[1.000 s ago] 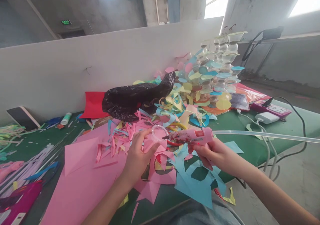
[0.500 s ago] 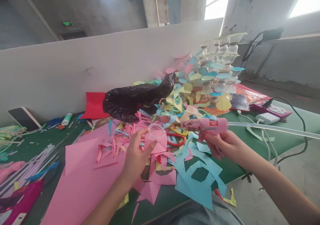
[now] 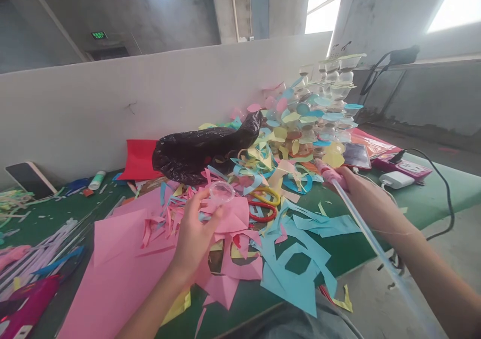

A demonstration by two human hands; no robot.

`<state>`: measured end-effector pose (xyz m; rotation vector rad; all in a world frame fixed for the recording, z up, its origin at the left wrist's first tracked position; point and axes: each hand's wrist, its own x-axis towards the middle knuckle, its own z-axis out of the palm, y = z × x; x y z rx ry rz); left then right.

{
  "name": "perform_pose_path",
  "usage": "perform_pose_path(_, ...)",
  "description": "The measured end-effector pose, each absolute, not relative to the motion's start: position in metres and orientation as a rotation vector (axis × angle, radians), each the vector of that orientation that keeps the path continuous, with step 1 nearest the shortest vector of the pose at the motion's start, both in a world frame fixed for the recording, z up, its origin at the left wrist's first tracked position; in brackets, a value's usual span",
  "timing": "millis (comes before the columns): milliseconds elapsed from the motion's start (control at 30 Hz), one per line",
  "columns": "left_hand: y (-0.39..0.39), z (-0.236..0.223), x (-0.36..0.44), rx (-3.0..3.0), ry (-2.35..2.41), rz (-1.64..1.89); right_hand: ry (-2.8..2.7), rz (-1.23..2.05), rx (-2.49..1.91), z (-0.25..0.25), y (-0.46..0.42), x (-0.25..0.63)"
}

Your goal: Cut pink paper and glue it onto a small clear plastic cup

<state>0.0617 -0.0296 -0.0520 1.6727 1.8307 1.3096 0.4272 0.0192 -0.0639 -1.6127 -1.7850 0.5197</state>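
Pinching clear cup [image 3: 222, 193] between thumb and forefinger, left hand [image 3: 195, 231], right hand [image 3: 363, 194] clasping glue gun [image 3: 326, 172]

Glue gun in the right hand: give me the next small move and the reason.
Probably set the glue gun down on the green table: the right hand holds it well apart from the clear cup in the left hand, and a free hand might then pick up paper.
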Motion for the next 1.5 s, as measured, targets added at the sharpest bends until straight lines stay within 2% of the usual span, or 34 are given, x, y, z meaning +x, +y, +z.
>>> perform_pose_path(67,-0.026,-0.050,0.057,1.641,1.845,1.340,-1.946,0.089,-1.821,-0.077,0.029,0.429)
perform_pose_path(133,-0.021,-0.049,0.050,1.621,1.873,1.359,-2.109,-0.146,-1.877,-0.089,0.039,0.431)
perform_pose_path(267,-0.009,-0.051,0.031,1.598,1.859,1.450,-2.297,-0.475,-1.830,-0.098,0.044,0.430)
perform_pose_path(433,-0.002,-0.052,0.020,1.540,1.807,1.560,-2.301,-0.737,-1.580,-0.061,0.018,0.400)
perform_pose_path(500,-0.002,-0.052,0.020,1.529,1.787,1.568,-2.396,-0.601,-1.320,-0.040,0.009,0.373)
perform_pose_path(567,-0.002,-0.052,0.022,1.512,1.760,1.569,-2.535,-0.330,-1.111,-0.026,0.008,0.341)
perform_pose_path(633,-0.002,-0.052,0.022,1.510,1.738,1.554,-2.613,-0.124,-1.015,-0.022,0.015,0.310)
perform_pose_path(867,-0.005,-0.057,0.021,1.596,1.721,1.498,-2.770,-0.137,-1.085,-0.038,0.042,0.247)
perform_pose_path(1033,-0.008,-0.056,0.024,1.605,1.757,1.454,-2.762,-0.025,-1.127,-0.034,0.039,0.243)
perform_pose_path(1333,-0.008,-0.054,0.027,1.586,1.772,1.473,-2.582,0.930,-1.001,-0.002,0.046,0.289)
perform_pose_path(1500,-0.016,-0.049,0.041,1.441,1.778,1.438,-2.258,1.053,-0.977,0.016,0.036,0.295)
